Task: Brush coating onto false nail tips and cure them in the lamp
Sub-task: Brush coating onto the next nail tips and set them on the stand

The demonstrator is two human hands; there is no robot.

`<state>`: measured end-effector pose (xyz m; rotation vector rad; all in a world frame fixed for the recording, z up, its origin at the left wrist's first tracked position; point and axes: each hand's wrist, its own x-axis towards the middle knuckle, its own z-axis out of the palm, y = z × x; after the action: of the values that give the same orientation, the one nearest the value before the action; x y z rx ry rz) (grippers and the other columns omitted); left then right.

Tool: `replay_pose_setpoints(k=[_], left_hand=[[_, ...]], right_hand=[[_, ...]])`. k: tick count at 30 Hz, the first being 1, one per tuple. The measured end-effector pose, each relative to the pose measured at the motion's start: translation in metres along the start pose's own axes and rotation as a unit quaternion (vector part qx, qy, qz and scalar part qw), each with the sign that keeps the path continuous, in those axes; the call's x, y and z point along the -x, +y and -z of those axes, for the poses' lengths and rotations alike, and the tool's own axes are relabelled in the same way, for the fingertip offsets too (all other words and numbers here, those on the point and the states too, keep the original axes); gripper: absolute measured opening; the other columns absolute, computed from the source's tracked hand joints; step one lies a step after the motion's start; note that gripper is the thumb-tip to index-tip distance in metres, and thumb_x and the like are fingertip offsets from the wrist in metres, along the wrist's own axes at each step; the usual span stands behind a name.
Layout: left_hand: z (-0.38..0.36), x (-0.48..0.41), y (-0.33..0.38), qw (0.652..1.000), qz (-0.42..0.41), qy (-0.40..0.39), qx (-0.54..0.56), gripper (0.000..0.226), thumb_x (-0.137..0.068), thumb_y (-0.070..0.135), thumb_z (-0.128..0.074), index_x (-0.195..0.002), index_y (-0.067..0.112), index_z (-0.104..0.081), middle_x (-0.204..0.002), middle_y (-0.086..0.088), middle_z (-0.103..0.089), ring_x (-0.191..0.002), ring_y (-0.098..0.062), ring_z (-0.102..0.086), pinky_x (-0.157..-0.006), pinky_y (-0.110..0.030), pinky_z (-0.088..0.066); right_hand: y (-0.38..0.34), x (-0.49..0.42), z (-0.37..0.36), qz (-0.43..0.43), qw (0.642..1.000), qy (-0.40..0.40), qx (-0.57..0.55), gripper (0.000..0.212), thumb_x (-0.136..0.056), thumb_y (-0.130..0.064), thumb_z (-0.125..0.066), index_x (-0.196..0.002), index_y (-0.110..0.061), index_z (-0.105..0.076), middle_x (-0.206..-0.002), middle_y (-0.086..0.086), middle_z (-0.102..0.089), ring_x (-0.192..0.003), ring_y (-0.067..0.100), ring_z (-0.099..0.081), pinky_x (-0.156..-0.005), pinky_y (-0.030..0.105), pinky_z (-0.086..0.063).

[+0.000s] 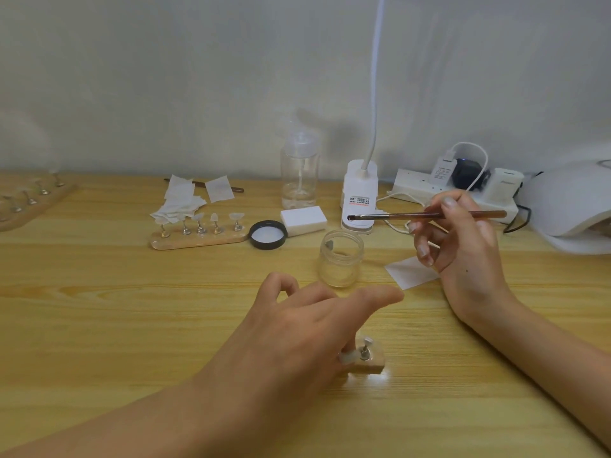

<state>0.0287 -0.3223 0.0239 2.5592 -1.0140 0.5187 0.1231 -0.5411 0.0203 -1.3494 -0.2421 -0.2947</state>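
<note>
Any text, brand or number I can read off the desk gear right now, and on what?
No text reads clearly.
Lamp base: sticker with red and black print, too small to read.
White charger on the power strip: printed lines, blurred.
White adapter beside it: faint grey word, illegible.

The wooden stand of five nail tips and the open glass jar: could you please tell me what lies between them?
In the head view, a black lid, its white inside up, lies between the stand and the jar.
</note>
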Motion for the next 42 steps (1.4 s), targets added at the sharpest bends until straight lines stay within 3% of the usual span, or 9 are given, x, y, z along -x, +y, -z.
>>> replay_pose_setpoints(k=[3,7,12,17,20,23,26,35,42], left_hand=[[-0.001,0.001,0.000,1.000,-0.029,0.011,-0.005,0.072,-0.078,0.013,-0.079,-0.136,0.031,-0.042,-0.075,0.021,-0.060,-0.073,-0.002,-0.060,-0.074,-0.036,-0.053],[0.003,0.001,-0.001,0.999,-0.029,-0.013,-0.015,0.093,-0.065,0.003,-0.092,-0.138,0.030,-0.041,-0.076,0.021,-0.057,-0.061,-0.003,-0.054,-0.075,-0.034,-0.052],[0.008,0.000,-0.002,0.998,-0.056,-0.003,-0.027,0.083,-0.072,0.006,-0.079,-0.140,0.031,-0.038,-0.080,0.021,-0.059,-0.067,-0.004,-0.060,-0.082,-0.036,-0.051],[0.034,-0.007,-0.015,0.987,0.009,0.011,0.161,0.080,-0.087,0.020,-0.072,-0.143,0.060,-0.029,-0.087,0.026,-0.064,-0.082,0.005,-0.067,-0.076,-0.022,-0.058],[0.044,-0.023,-0.042,0.967,0.058,0.077,0.236,0.069,-0.081,0.027,-0.076,-0.141,0.043,-0.045,-0.087,0.019,-0.069,-0.085,0.001,-0.070,-0.071,-0.014,-0.053],[0.034,-0.041,-0.066,0.894,0.142,0.096,0.414,0.067,-0.075,0.024,-0.081,-0.135,0.033,-0.053,-0.080,0.006,-0.071,-0.076,-0.005,-0.069,-0.070,-0.018,-0.051],[0.014,-0.050,-0.078,0.860,0.165,0.129,0.465,0.070,-0.072,0.018,-0.082,-0.136,0.027,-0.053,-0.079,0.002,-0.072,-0.076,-0.008,-0.069,-0.072,-0.023,-0.053],[-0.017,-0.045,-0.089,0.836,0.157,0.221,0.478,0.061,-0.081,0.003,-0.079,-0.133,0.021,-0.053,-0.084,0.001,-0.075,-0.083,-0.011,-0.071,-0.074,-0.022,-0.053],[-0.021,-0.045,-0.090,0.848,0.157,0.192,0.468,0.057,-0.083,0.004,-0.078,-0.132,0.019,-0.054,-0.093,-0.001,-0.077,-0.090,-0.014,-0.073,-0.073,-0.027,-0.055]], right_hand=[[0.001,0.000,0.000,0.001,1.000,-0.003,0.001,0.022,-0.099,-0.026,-0.044,-0.081,-0.025,-0.057,-0.068,0.002,-0.063,-0.051,0.013,-0.048,-0.047,0.019,-0.038],[0.001,0.000,0.001,-0.007,1.000,-0.002,-0.004,0.028,-0.104,-0.021,-0.040,-0.082,-0.024,-0.056,-0.068,0.002,-0.063,-0.051,0.013,-0.048,-0.047,0.020,-0.038],[0.001,0.000,0.002,-0.008,1.000,0.000,-0.014,0.025,-0.103,-0.022,-0.041,-0.083,-0.022,-0.055,-0.069,0.002,-0.063,-0.052,0.011,-0.050,-0.046,0.019,-0.039],[0.000,-0.002,0.001,-0.005,1.000,-0.003,-0.027,0.030,-0.103,-0.022,-0.045,-0.074,-0.023,-0.053,-0.062,0.000,-0.061,-0.051,0.011,-0.049,-0.045,0.018,-0.038],[-0.003,-0.001,-0.001,0.010,0.999,-0.044,0.017,0.023,-0.100,-0.024,-0.050,-0.077,-0.017,-0.048,-0.060,-0.001,-0.060,-0.052,0.012,-0.052,-0.046,0.019,-0.041],[-0.010,-0.001,-0.005,0.034,0.992,-0.089,0.076,0.022,-0.092,-0.032,-0.056,-0.079,-0.016,-0.050,-0.062,-0.001,-0.061,-0.056,0.013,-0.057,-0.045,0.021,-0.045],[-0.014,-0.001,-0.014,0.042,0.984,-0.117,0.130,0.023,-0.090,-0.032,-0.056,-0.079,-0.013,-0.051,-0.063,0.003,-0.062,-0.056,0.020,-0.056,-0.044,0.022,-0.045],[-0.004,-0.004,-0.028,0.048,0.968,-0.152,0.193,0.023,-0.099,-0.013,-0.052,-0.080,-0.002,-0.048,-0.060,0.007,-0.059,-0.051,0.024,-0.049,-0.043,0.023,-0.042],[-0.001,-0.002,-0.028,0.002,0.982,-0.111,0.149,0.025,-0.094,-0.026,-0.054,-0.079,-0.007,-0.048,-0.060,0.003,-0.058,-0.050,0.021,-0.048,-0.043,0.021,-0.041]])
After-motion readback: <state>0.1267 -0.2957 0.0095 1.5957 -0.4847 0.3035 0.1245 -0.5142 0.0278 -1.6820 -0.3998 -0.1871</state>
